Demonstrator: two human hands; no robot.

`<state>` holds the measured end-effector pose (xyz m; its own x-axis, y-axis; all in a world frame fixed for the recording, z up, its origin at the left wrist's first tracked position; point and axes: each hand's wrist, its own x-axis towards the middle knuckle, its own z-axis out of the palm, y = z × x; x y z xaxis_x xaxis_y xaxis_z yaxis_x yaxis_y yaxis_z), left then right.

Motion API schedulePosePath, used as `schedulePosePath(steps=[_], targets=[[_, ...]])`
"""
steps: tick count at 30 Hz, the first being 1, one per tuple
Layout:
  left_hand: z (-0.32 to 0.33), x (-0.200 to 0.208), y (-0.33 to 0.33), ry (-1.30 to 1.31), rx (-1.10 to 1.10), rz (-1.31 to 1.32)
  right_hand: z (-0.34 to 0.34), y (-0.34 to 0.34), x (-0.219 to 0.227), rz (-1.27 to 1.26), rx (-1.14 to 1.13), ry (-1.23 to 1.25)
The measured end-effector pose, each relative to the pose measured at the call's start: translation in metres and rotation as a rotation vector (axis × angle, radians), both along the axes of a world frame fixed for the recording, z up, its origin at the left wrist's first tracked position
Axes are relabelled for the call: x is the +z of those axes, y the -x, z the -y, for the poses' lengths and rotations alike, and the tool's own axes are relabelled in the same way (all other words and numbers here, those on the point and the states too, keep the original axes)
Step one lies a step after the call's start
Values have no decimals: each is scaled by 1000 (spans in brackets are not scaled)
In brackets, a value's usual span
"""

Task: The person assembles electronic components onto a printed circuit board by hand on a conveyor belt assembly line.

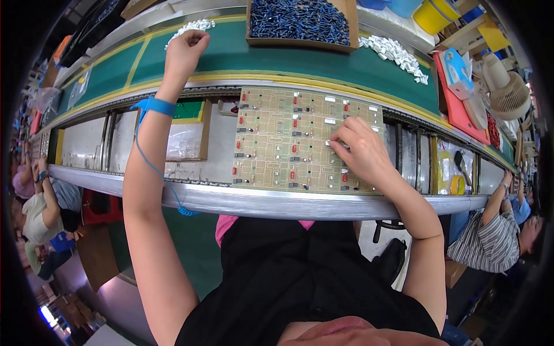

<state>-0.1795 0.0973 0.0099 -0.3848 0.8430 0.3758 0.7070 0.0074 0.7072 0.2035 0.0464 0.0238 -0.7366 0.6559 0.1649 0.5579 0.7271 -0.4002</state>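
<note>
A large tan circuit board panel lies across the rails in front of me, with rows of small red, black and white parts standing on it. Over its right half, my right hand pinches a small white block-shaped component at the board's surface. Farther left, my left hand is raised over the green bench, its fingers curled together beside a pile of small white components. What sits between those fingers, if anything, is hidden. A blue wrist strap with a coiled cord circles my left wrist.
A cardboard box of blue components stands at the back, with another white pile to its right. A fan and red tray are at far right. The metal rail runs along the front. Other people work at both sides.
</note>
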Motion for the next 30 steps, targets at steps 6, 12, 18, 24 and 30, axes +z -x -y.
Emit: schedulePosePath(steps=[6, 12, 18, 24, 30], targets=[[27, 17, -45, 75, -179, 200, -1, -1, -2, -8, 4, 25], [49, 26, -76, 339, -309, 746, -1, -2, 0, -25, -16, 11], [73, 29, -101, 478, -489, 848, -1, -1, -2, -27, 5, 4], [87, 31, -129, 508, -616, 535, -2, -2, -3, -12, -4, 21], [97, 21, -150, 494, -602, 87, 0, 0, -4, 0, 12, -32]])
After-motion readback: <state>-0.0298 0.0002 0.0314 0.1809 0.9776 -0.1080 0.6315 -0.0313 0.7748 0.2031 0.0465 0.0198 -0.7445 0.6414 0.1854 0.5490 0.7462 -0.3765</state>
